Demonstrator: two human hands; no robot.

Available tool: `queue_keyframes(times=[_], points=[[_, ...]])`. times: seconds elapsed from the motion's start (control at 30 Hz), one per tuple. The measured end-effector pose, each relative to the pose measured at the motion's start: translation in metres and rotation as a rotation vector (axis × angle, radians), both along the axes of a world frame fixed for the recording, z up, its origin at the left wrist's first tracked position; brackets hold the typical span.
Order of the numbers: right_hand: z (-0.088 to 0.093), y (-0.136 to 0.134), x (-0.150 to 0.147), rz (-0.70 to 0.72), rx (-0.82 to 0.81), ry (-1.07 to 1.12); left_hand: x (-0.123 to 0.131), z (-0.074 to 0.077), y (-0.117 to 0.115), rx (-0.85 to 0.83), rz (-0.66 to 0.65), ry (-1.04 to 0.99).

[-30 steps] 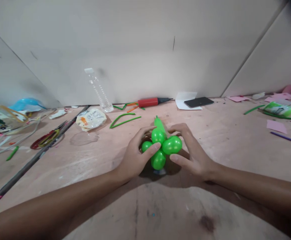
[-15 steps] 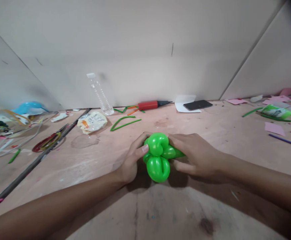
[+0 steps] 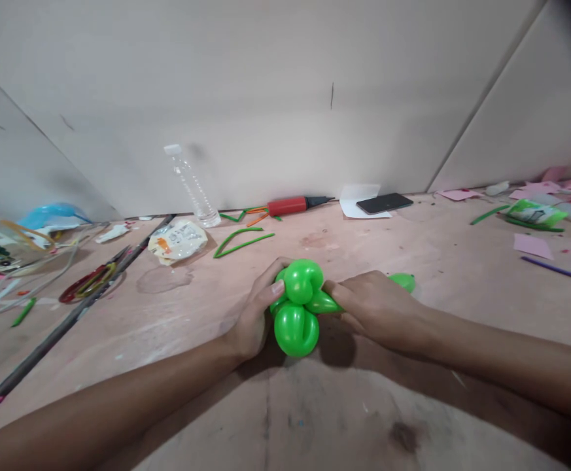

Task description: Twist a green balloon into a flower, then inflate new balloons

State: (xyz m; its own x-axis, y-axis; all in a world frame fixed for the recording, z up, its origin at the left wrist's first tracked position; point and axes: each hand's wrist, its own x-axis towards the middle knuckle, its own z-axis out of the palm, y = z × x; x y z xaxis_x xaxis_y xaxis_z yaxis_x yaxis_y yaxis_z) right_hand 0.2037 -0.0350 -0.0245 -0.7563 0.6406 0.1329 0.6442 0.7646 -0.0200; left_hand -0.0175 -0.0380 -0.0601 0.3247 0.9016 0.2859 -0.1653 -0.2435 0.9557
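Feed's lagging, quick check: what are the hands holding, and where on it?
Both hold the green twisted balloon: the left hand grips the bubble cluster from its left side, the right hand pinches the section running off to the right.

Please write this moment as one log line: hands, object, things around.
left hand: grips green twisted balloon | right hand: grips same balloon | surface: wooden table | behind: red pump, bottle, phone

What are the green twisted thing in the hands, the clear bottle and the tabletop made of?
The green balloon looks like latex, glossy: rounded bubbles with bright highlights, pinched at the twists. The bottle is likely thin clear plastic: see-through, with a white cap. The table seems to be plywood or board: matt, pinkish, scuffed and stained.
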Motion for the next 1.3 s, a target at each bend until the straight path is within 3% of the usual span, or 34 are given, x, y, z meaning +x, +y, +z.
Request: queue_keyframes(times=[0.17, 0.3, 0.43, 0.53, 0.57, 0.67, 0.77, 0.87, 0.97, 1.1, 1.3], points=[[-0.007, -0.001, -0.002, 0.043, 0.024, 0.037, 0.000, 0.005, -0.003, 0.016, 0.014, 0.054], [-0.005, 0.001, -0.002, -0.041, -0.007, 0.182, 0.003, 0.006, 0.001, 0.007, 0.131, 0.119], [-0.004, 0.009, 0.009, -0.191, -0.032, 0.252, -0.004, 0.005, 0.023, -0.001, 0.283, 0.074], [-0.005, 0.014, 0.015, -0.273, -0.060, 0.189, -0.016, 0.021, 0.036, 0.028, 0.354, 0.216], [-0.006, 0.014, 0.015, -0.286, -0.058, 0.176, -0.019, 0.030, 0.036, 0.144, 0.412, 0.308], [-0.008, 0.015, 0.010, -0.319, -0.031, 0.180, -0.012, 0.060, 0.022, 0.841, 0.394, 0.826], [-0.009, 0.015, -0.001, -0.319, -0.030, 0.236, 0.016, 0.073, 0.004, 1.064, 0.238, 1.360], [-0.009, 0.016, -0.010, -0.340, -0.032, 0.286, 0.047, 0.065, 0.002, 1.044, 0.203, 1.628], [-0.007, 0.018, -0.012, -0.372, -0.017, 0.297, 0.061, 0.055, 0.012, 0.990, 0.254, 1.656], [-0.005, 0.020, -0.009, -0.402, 0.026, 0.268, 0.058, 0.051, 0.024, 0.956, 0.313, 1.652], [-0.010, 0.019, -0.010, -0.368, 0.042, 0.140, 0.048, 0.042, 0.029, 0.860, 0.274, 1.649]])
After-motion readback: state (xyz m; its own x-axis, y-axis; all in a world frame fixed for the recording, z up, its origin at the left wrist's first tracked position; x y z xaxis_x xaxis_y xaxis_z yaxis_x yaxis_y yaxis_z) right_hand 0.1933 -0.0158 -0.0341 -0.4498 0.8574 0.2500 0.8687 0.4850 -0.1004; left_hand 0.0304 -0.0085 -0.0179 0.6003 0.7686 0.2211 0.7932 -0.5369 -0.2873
